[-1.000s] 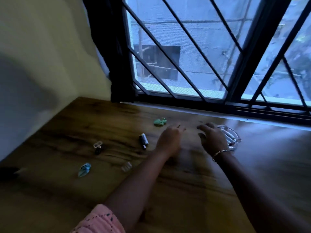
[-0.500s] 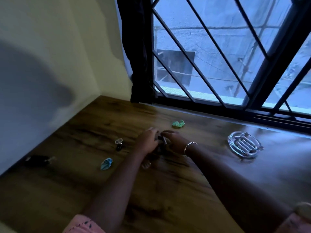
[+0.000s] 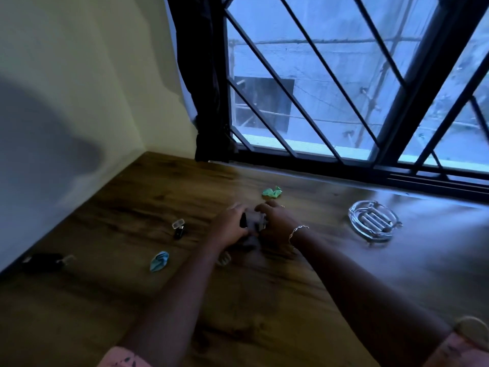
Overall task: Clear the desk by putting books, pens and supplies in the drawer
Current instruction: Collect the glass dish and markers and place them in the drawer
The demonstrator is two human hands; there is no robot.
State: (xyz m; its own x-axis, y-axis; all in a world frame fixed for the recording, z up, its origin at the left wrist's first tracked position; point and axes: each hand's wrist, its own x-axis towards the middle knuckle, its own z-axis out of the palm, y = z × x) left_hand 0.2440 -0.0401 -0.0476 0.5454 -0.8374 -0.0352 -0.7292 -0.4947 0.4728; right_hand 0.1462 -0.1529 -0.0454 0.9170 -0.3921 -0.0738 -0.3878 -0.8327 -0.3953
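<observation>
On the wooden desk (image 3: 264, 300) my left hand (image 3: 229, 227) and my right hand (image 3: 275, 223) meet over a small dark and silver object (image 3: 253, 221), blurred, and both grip it from either side. A bracelet hangs on my right wrist. A small dark item with a clear cap (image 3: 179, 228) lies left of my hands. A blue crumpled scrap (image 3: 159, 260) sits nearer the front left. A green crumpled scrap (image 3: 272, 192) lies just behind my hands. A small clear piece (image 3: 224, 259) shows under my left forearm.
A glass ashtray (image 3: 373, 220) stands to the right. A dark object (image 3: 43, 260) lies by the left wall. The barred window and a dark curtain (image 3: 206, 80) close off the desk's far edge. The pale wall bounds the left side.
My hands moved left from near the ashtray to the dark and silver object and closed on it. The view swung left, bringing the dark object by the wall into sight.
</observation>
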